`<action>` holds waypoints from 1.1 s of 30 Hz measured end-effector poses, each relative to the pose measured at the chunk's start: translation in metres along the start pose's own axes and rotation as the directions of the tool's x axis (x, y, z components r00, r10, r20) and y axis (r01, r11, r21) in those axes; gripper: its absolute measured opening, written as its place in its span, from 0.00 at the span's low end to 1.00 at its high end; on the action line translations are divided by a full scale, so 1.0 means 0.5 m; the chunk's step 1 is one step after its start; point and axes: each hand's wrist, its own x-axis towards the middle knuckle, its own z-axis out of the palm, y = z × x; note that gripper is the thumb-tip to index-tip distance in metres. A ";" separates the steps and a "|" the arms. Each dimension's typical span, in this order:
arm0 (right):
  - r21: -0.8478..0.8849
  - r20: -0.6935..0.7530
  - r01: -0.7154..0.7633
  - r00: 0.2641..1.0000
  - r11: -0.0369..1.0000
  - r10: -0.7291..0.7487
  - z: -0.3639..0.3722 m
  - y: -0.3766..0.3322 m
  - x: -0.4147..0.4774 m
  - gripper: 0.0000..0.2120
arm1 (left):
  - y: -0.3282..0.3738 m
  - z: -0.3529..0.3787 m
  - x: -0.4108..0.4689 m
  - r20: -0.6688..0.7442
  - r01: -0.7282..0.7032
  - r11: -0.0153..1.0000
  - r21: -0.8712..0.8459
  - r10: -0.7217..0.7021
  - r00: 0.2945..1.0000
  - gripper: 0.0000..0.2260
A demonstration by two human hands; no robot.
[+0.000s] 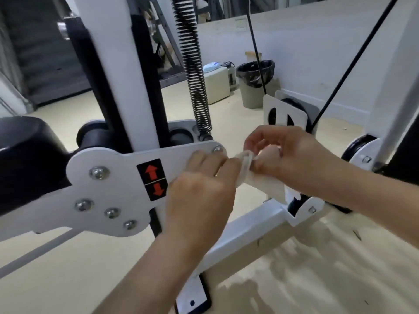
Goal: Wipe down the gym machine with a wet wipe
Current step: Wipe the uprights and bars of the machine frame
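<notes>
Head view: left hand (199, 189), right hand (292, 159) both pinch wet wipe (254, 177); machine plate (108, 189) label (153, 179) shows red arrows.

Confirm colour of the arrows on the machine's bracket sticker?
Red arrows, one pointing up and one down, on a black sticker on the white bracket plate. Head view.

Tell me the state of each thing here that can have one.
wet wipe, crumpled, held between both hands
left hand, grips one end of the wipe
right hand, pinches the other end
bin, open, lined with a black bag
cable, stretched straight
</notes>
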 end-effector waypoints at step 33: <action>-0.457 -0.332 0.644 0.516 0.613 -0.790 0.368 -0.025 0.026 0.05 | -0.206 -0.276 -0.075 0.300 -0.207 0.857 0.473 0.065 0.952 0.21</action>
